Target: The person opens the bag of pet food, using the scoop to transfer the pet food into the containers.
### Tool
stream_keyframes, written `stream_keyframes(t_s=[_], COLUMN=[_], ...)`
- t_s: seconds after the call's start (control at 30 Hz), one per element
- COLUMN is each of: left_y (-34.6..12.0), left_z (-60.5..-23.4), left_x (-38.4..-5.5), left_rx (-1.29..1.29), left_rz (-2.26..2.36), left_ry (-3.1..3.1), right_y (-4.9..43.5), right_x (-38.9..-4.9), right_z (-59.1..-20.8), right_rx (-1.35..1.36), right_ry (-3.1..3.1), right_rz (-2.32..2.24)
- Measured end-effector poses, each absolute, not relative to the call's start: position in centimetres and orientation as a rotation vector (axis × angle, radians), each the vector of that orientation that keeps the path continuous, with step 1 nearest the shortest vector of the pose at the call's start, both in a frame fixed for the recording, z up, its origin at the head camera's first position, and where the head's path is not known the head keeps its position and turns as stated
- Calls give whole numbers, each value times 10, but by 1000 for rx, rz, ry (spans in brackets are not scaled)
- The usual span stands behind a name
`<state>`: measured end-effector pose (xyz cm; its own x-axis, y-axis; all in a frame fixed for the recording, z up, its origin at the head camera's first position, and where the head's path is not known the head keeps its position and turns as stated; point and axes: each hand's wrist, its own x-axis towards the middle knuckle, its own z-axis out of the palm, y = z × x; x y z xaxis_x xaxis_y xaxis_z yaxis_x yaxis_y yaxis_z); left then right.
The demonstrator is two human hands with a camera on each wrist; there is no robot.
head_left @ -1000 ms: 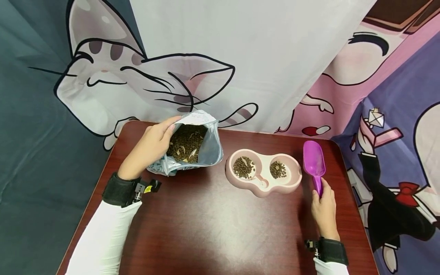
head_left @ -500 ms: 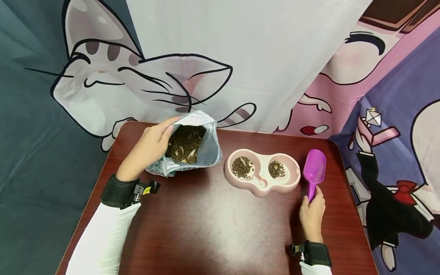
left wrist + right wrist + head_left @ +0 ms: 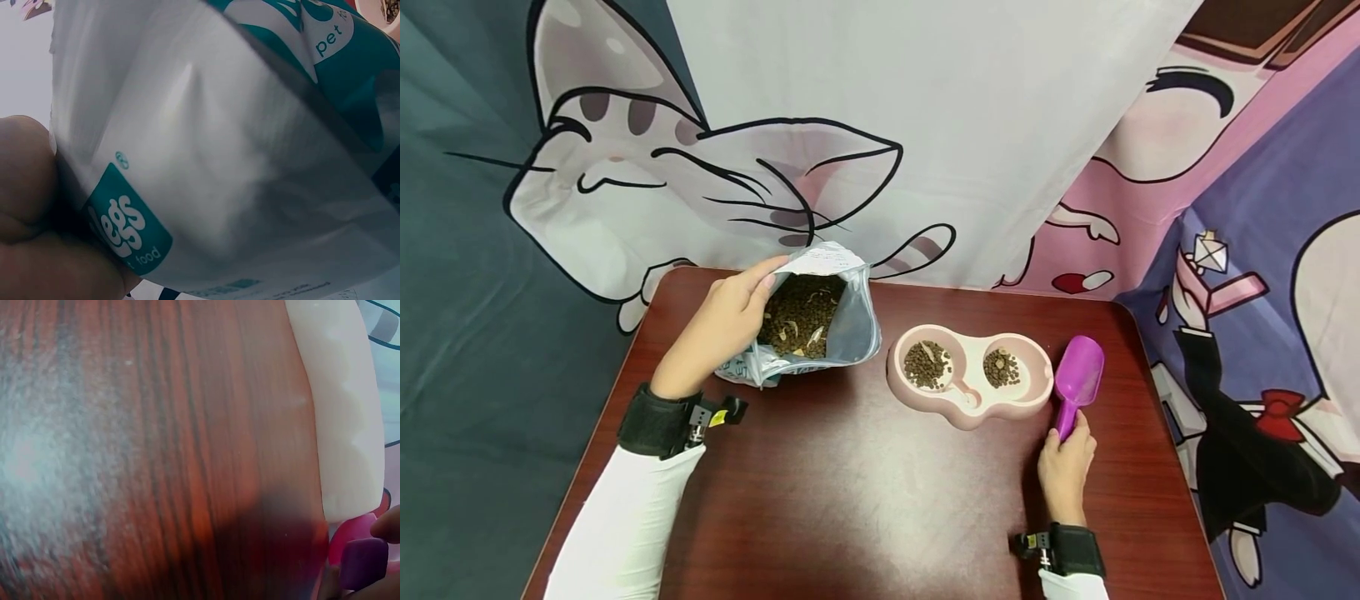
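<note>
My left hand (image 3: pixel 733 312) grips the left edge of an opened pet food bag (image 3: pixel 857 329), silver inside, with brown kibble (image 3: pixel 801 317) showing through its mouth. In the left wrist view the bag's silver side (image 3: pixel 206 144) with teal print fills most of the picture. Over at the right, my right hand (image 3: pixel 1066 467) holds a purple scoop (image 3: pixel 1079 371) by its handle, with the scoop's bowl pointing away from me and no kibble showing in it. Just left of the scoop sits a pink double pet bowl (image 3: pixel 966 417), a small heap of kibble in each hollow.
All of this is on a dark red wooden table (image 3: pixel 850 500). A fabric backdrop (image 3: pixel 985 125) with cartoon drawings rises right behind the table's back edge and along its right side. The bag stands at the back left, beside the double bowl.
My right hand has moved left and toward me with the purple scoop, bringing it closer to the double bowl. The left hand stays on the bag; the whole view has shifted slightly.
</note>
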<state>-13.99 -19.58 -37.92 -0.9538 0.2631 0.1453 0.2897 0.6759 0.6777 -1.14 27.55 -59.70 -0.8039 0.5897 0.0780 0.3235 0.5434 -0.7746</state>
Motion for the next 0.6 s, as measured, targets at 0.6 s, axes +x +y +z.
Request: stream_keyframes(t_s=[0.6], left_y=[-196], left_z=[-381], left_x=[-140], left_rx=[-466], left_rz=[-1156], left_ry=[-2830], right_y=[270], right_x=[-11], right_z=[-609], right_rx=[-840], right_ry=[-2479], right_rz=[1107])
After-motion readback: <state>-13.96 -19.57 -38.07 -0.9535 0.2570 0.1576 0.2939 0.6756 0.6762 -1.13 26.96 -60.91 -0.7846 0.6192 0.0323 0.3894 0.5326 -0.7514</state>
